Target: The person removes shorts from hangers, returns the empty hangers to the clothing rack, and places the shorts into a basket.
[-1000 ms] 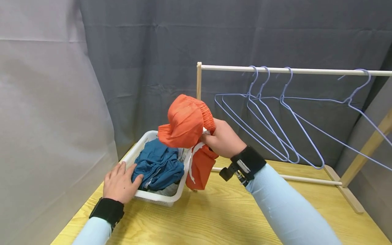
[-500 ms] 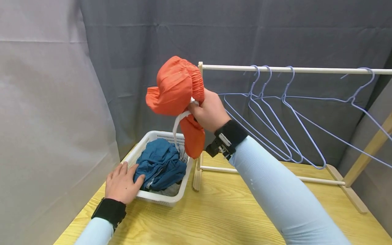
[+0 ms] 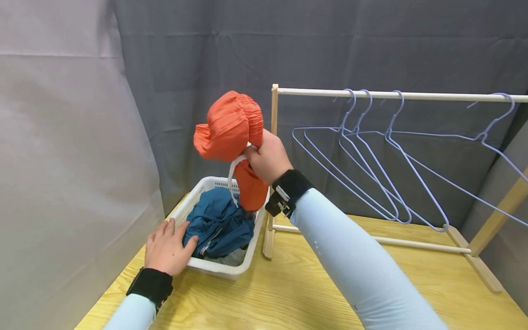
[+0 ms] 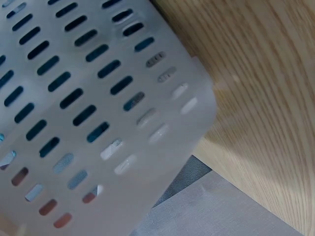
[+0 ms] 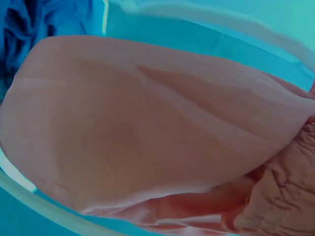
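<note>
My right hand [image 3: 268, 158] grips a pair of orange shorts [image 3: 228, 123] by the gathered elastic waistband, above the back right of a white basket [image 3: 246, 268]. A white drawstring [image 3: 231, 176] dangles from them. One bunched part bulges up to the left, while another hangs below the hand. The right wrist view is filled by the shorts' cloth [image 5: 138, 123]. On the basket's front left rim rests my left hand [image 3: 168, 247], fingers extended, thumb by a dark blue garment [image 3: 220, 224] inside. In the left wrist view the slotted basket wall [image 4: 98, 98] hides most of that hand.
Grey cloth [image 3: 231, 266] lies under the blue garment. On the right stands a wooden rack with a white top rail [image 3: 313, 92], where several lilac wire hangers [image 3: 396, 183] hang. Its left foot [image 3: 268, 245] stands close beside the basket. A grey curtain [image 3: 185, 91] closes the back.
My right hand has lifted the orange shorts up and left from beside the basket, then lowered them slightly. The left hand has stayed on the rim. The head view has shifted slightly.
</note>
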Demonstrator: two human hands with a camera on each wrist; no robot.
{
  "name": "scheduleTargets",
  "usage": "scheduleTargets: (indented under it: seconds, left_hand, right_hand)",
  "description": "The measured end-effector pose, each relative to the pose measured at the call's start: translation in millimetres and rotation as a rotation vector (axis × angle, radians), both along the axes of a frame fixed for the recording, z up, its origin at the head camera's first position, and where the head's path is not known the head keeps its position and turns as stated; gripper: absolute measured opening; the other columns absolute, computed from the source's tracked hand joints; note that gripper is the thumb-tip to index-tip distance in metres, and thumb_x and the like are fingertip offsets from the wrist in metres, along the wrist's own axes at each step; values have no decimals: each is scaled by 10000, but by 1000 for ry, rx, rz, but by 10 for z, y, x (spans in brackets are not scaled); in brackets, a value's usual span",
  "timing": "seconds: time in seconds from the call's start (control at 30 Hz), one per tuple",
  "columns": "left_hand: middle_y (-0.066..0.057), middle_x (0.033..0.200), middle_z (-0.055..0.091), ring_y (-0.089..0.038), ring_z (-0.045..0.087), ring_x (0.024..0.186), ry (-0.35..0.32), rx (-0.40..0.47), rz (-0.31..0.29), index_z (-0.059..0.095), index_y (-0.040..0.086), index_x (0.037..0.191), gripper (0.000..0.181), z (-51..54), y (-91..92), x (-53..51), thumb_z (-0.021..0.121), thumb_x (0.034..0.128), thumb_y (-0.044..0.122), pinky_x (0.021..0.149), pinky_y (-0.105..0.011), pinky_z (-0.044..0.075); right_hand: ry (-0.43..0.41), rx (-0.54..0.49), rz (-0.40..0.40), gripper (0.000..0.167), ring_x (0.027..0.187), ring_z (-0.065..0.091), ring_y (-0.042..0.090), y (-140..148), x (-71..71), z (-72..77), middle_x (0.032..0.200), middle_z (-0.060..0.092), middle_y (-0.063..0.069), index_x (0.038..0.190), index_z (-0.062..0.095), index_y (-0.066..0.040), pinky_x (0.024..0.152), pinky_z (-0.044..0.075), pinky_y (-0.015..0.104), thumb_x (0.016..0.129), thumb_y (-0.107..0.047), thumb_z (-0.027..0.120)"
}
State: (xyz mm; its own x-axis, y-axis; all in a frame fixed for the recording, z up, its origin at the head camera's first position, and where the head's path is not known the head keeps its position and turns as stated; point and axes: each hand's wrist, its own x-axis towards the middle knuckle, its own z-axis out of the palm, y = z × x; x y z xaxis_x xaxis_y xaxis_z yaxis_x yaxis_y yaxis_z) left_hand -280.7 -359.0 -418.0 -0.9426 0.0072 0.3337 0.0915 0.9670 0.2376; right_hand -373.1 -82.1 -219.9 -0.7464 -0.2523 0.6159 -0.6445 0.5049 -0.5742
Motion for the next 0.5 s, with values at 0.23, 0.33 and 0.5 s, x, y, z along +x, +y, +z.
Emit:
scheduleTargets:
  seconds: [0.23, 0.33, 0.5]
  left_hand:
    - [-303, 1505, 409, -480, 303, 1413, 5, 3, 8, 565, 73, 1423, 586, -17, 2, 20, 559, 990, 469, 1077, -689, 210]
    - [-303, 1502, 415, -481, 309, 1410, 13, 2, 15, 571, 71, 1416, 580, -19, -7, 27, 565, 987, 463, 1076, -688, 210]
    - [-295, 1498, 425, -473, 311, 1410, 19, -2, 20, 576, 72, 1409, 568, -26, -15, 39, 570, 988, 452, 1083, -681, 206]
  right_hand:
    - [-90, -65, -14, 107, 857, 590, 228, -169, -115, -338, 899, 582, 67, 1009, 590, -95, 789, 504, 372, 1023, -198, 562]
    - [-139, -88, -18, 142, 891, 590, 230, -250, -155, -478, 924, 588, 65, 1035, 585, -98, 814, 499, 378, 1034, -235, 547]
    - [-176, -84, -33, 165, 953, 599, 242, -361, -209, -747, 991, 614, 80, 1081, 592, -84, 853, 493, 400, 1046, -223, 511]
